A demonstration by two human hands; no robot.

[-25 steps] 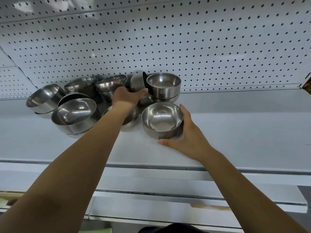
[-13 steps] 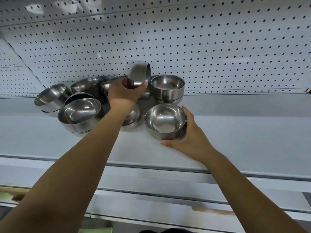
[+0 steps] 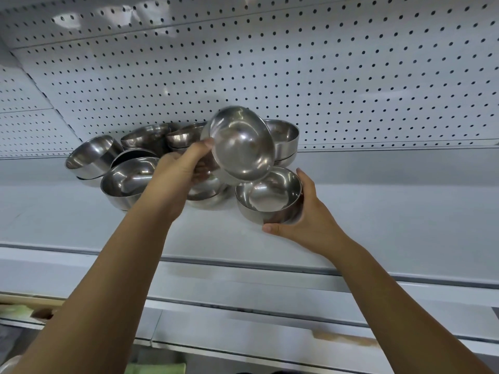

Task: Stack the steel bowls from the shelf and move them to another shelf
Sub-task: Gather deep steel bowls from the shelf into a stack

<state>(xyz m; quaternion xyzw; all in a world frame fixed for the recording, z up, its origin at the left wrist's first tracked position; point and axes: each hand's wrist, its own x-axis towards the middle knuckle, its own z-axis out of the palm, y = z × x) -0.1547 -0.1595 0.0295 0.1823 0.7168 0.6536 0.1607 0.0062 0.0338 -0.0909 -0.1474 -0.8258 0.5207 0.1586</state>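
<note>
My left hand (image 3: 180,168) grips a steel bowl (image 3: 241,143) by its rim and holds it in the air, tilted with its mouth toward me, just above and left of another bowl. That second steel bowl (image 3: 270,197) stands upright on the grey shelf (image 3: 391,211), and my right hand (image 3: 305,220) curls round its right side. Several more steel bowls lie behind and to the left: a tipped one (image 3: 93,156), a large one (image 3: 129,182), a stacked pair (image 3: 285,139) at the back, and one (image 3: 206,191) partly hidden under my left hand.
A white pegboard wall (image 3: 324,76) backs the shelf. The shelf stretches bare to the right of the bowls. A lower shelf edge (image 3: 243,314) runs below, with green items (image 3: 156,368) at the bottom.
My left hand has lifted a bowl from the back of the pile, brought it toward me and turned its mouth my way. My right hand stays on the front bowl.
</note>
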